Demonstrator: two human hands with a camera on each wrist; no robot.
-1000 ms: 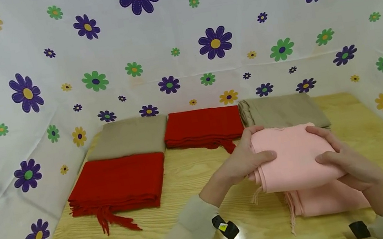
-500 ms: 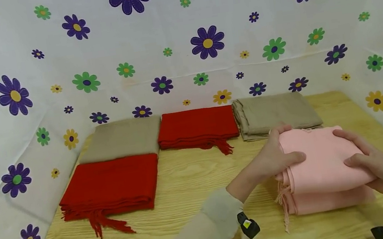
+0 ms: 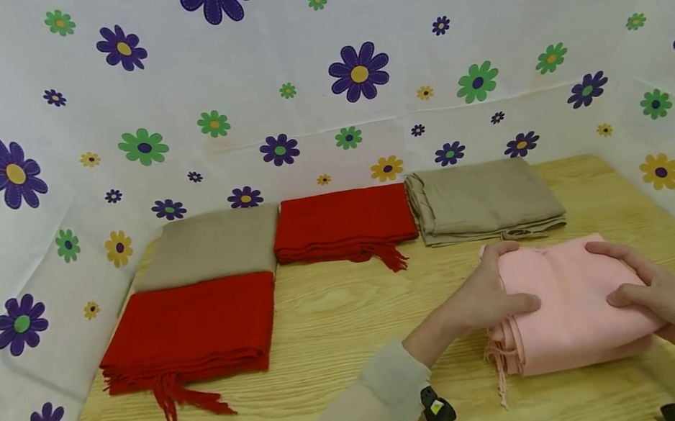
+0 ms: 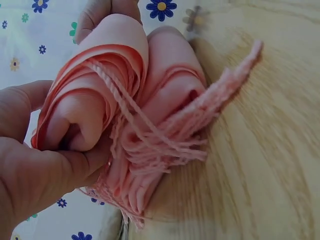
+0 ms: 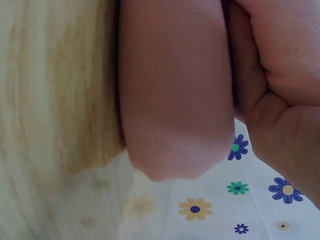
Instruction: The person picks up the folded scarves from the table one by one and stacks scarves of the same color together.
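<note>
As the earlier head views showed it lifted, the upper pink scarf [image 3: 570,303] had since come down onto the pink one beneath, the two now forming one stack on the bench [image 3: 342,326] at front right.

Left hand [image 3: 488,297]: grip closed on the stack's fringed left end, thumb on top, fingers under; the left wrist view confirmed folds pinched between thumb and fingers, fringe [image 4: 165,145] trailing onto the wood.

Right hand [image 3: 666,303]: grip wrapped over the right end, thumb on top; the right wrist view was too close and blurred to show more, though the fingers appeared curled round the fold.

Judgement: the scarf was set down, with both hands not yet let go; edges looked roughly aligned.

Also on the bench: tan scarf [image 3: 483,202] just behind the pink stack; red scarf [image 3: 342,223] at back centre; a second tan scarf [image 3: 212,246] at back left; a second red scarf [image 3: 188,331] at front left, fringe [image 3: 185,400] toward the viewer. Flowered cloth [image 3: 357,76] behind and at both sides.
</note>
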